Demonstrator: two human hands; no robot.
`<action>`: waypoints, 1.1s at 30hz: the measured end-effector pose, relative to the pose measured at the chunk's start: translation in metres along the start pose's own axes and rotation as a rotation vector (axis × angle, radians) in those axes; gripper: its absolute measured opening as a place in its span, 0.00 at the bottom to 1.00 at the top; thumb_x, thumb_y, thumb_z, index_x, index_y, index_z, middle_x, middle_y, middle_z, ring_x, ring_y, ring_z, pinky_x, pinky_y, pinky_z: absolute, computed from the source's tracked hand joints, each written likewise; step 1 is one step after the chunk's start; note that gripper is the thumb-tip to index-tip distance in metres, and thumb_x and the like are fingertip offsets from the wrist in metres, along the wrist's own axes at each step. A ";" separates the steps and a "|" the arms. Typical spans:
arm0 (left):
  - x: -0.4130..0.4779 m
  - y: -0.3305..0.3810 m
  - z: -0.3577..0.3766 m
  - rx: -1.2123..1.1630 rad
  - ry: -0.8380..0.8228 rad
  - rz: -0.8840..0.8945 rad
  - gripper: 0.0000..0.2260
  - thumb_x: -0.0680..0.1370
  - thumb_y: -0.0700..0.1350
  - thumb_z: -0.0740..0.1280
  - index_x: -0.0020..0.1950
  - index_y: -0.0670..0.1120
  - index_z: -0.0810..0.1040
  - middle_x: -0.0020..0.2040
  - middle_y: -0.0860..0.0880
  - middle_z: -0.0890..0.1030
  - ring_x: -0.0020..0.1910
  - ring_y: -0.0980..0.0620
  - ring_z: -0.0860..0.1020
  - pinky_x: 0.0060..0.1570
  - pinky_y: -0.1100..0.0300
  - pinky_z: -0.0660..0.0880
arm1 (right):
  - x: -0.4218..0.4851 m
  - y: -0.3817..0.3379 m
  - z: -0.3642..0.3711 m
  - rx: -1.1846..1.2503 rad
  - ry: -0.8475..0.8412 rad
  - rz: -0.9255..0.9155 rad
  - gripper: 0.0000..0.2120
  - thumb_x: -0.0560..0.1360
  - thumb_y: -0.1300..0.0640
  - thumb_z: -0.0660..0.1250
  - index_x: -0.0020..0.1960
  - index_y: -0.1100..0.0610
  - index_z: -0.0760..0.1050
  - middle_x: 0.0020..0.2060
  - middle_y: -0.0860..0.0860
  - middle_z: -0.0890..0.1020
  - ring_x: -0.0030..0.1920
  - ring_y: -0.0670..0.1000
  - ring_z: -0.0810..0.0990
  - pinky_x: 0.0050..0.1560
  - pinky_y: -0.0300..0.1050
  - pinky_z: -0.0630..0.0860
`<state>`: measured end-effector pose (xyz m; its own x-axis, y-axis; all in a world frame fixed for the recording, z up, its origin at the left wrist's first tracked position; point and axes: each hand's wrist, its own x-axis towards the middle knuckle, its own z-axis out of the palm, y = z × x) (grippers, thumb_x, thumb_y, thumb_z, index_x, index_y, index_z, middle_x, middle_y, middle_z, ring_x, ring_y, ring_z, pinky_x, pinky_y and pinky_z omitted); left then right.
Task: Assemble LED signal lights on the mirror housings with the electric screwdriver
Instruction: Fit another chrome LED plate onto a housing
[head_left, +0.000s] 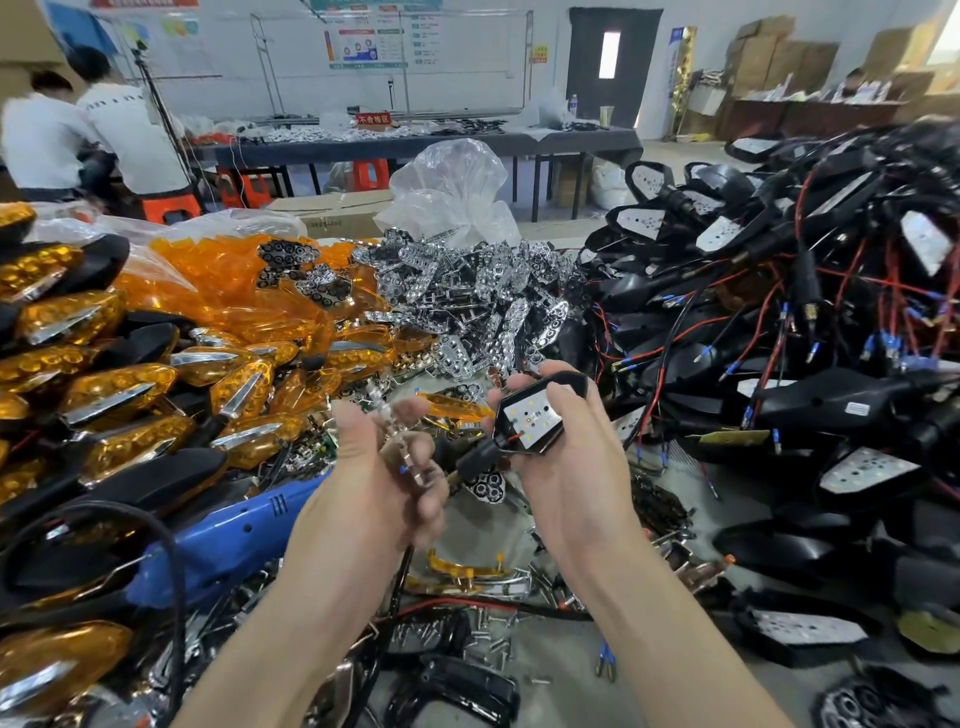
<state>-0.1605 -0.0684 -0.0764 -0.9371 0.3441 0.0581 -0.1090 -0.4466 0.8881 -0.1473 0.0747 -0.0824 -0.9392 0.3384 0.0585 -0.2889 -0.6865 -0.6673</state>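
Your right hand (571, 467) grips a black housing (563, 382), white LED board (530, 418) facing up. Your left hand (363, 467) pinches a chrome reflector (400, 441).

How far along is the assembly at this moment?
Done: amber-lensed lights piled at left. In hand: the right hand holds a lensless housing, the left hand a small shiny part. To do: the heap of lensless housings at right; the blue screwdriver lies untouched.

In left hand (374, 467), small part (408, 457) blurred — shape unclear; blue screwdriver (234, 535) half hidden behind left forearm (311, 597).
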 end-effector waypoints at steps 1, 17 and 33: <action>-0.001 0.001 0.000 -0.010 -0.019 0.015 0.27 0.66 0.71 0.61 0.49 0.50 0.77 0.30 0.53 0.74 0.21 0.55 0.70 0.17 0.65 0.66 | 0.000 0.000 0.000 -0.011 0.000 -0.001 0.10 0.85 0.64 0.55 0.54 0.56 0.74 0.42 0.54 0.82 0.46 0.56 0.81 0.49 0.54 0.73; -0.015 0.002 -0.015 0.980 -0.176 0.514 0.28 0.70 0.23 0.62 0.49 0.57 0.80 0.56 0.57 0.76 0.62 0.51 0.76 0.58 0.64 0.73 | -0.011 0.002 0.003 -0.499 -0.216 -0.216 0.09 0.80 0.56 0.58 0.52 0.47 0.76 0.51 0.55 0.82 0.59 0.59 0.79 0.67 0.69 0.72; -0.017 0.009 -0.021 1.087 -0.202 0.447 0.18 0.79 0.33 0.67 0.50 0.59 0.78 0.48 0.58 0.79 0.49 0.56 0.78 0.46 0.70 0.72 | -0.025 0.008 0.005 -0.703 -0.455 -0.247 0.09 0.85 0.65 0.55 0.57 0.57 0.73 0.50 0.54 0.78 0.53 0.46 0.77 0.57 0.33 0.72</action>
<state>-0.1525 -0.0958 -0.0790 -0.7406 0.5034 0.4451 0.6434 0.3403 0.6857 -0.1271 0.0570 -0.0855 -0.8910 0.0320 0.4529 -0.4536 -0.0203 -0.8910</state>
